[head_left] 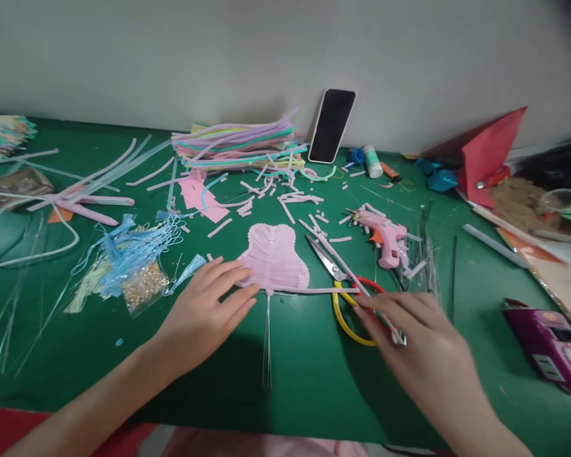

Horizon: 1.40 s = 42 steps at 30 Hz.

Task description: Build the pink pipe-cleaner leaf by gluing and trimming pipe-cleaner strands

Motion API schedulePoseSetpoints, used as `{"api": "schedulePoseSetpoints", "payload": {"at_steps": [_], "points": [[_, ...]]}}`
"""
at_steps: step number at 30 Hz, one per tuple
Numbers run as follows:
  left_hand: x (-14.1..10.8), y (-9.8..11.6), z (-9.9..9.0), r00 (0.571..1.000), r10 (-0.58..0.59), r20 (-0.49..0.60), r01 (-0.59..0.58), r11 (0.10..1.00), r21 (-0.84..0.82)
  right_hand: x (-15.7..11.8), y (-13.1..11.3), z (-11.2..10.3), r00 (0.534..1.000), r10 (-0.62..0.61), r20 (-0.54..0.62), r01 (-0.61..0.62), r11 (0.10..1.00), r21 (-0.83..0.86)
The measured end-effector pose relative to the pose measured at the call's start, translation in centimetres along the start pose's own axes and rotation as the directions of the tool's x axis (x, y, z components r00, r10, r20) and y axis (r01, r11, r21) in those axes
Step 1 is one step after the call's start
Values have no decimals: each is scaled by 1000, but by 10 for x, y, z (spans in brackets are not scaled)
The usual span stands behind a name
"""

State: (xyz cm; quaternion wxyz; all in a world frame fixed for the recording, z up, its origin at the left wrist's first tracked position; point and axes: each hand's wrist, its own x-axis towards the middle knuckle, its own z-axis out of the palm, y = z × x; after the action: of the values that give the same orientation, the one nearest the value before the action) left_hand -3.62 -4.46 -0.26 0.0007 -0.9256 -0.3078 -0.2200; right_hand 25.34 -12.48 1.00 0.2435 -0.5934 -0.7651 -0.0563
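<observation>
Nearest the camera, two bare forearms, left (pixel 109 387) and right (pixel 480 406), reaching in over a green table (pixel 309 387). Left hand (pixel 214 308): fingers extended and slightly parted, tips on the left edge of a fuzzy lavender piece (pixel 276 263), apparently to hold it flat. Right hand (pixel 421 336): thumb and fingertips pinching the far end of a thin lavender strip (pixel 321 290), drawn out straight from the piece's lower edge, seemingly so that it lies level. Lavender piece: middle of the table, between the hands, fine wires (pixel 267 346) trailing from its base towards the camera. Diagonal lavender stem (pixel 333 251): one, running up to the right hand — whether gripped or merely beneath the fingers, cannot be told. Scissors (pixel 335 271), red and yellow handles: just right of the piece, under strip and right hand, thus the closest obstruction. Beyond: short offcuts (pixel 302 198), scattered; pink glue gun (pixel 390 247); bundled fuzzy stems (pixel 238 146); phone (pixel 333 127), propped against the wall (pixel 171 63), dark screen facing the worker. At left: blue tassels (pixel 133 244) and a bag of gold-coloured beads (pixel 145 285) — both near the left hand. At far right: one purple case (pixel 545 346).
</observation>
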Motion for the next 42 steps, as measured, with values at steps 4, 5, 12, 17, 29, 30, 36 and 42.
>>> {"api": "schedulePoseSetpoints", "payload": {"at_steps": [4, 5, 12, 17, 29, 30, 36, 42], "points": [[26, -7, 4, 991, -98, 87, 101, 994, -30, 21, -20, 27, 993, -76, 86, 69, 994, 84], [34, -10, 4, 982, -157, 104, 160, 987, -22, 26, -22, 33, 991, -89, 101, 81, 993, 81], [59, -2, 9, 950, -74, 303, 161, 948, -275, 29, -16, 53, 984, -78, 163, 60, 992, 113], [44, 8, 27, 973, -51, 226, 115, 952, -283, 27, -16, 52, 988, 18, 152, -49, 978, 204], [24, 2, 28, 995, 71, 63, -58, 981, -187, 27, -18, 48, 983, 29, 179, -67, 975, 210], [24, 0, 27, 997, 69, 34, -61, 982, -180, 28, -17, 46, 985, 32, 169, -69, 974, 218], [30, -16, 14, 979, -131, -157, 102, 978, -182, 35, 10, 27, 974, 227, 15, -227, 973, -29], [30, -22, 12, 965, -200, -169, 172, 971, -164, 35, 34, 40, 949, 267, 169, -243, 959, -148]]}}
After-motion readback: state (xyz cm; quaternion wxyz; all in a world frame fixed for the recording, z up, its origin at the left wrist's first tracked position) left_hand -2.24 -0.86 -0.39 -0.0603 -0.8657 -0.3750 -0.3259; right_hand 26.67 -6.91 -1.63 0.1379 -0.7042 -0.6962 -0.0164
